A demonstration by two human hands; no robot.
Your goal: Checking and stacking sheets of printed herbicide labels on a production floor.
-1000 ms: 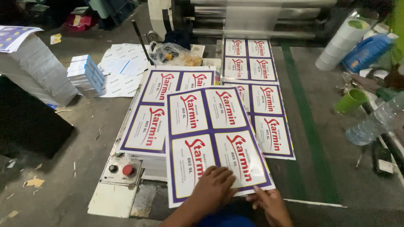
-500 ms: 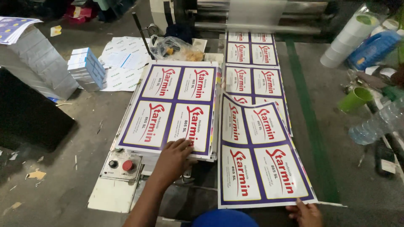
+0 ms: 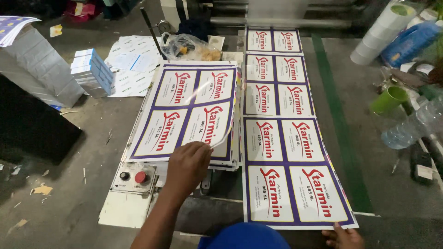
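A stack of printed label sheets, white panels with red lettering inside dark blue borders, was seen lying on the machine bed. Its top sheet's near corner was lifted and pinched by the left hand. Just to the right, a long printed strip of the same labels was stretched from the rollers at the far end toward the viewer. Its near right corner was held down by the fingertips of the right hand, though whether it was gripped could not be told.

A control box with a red and a black button was placed just left of the left hand. Small blue and white boxes were stacked far left, loose white sheets beside them. A green cup and a clear plastic bottle lay at the right.
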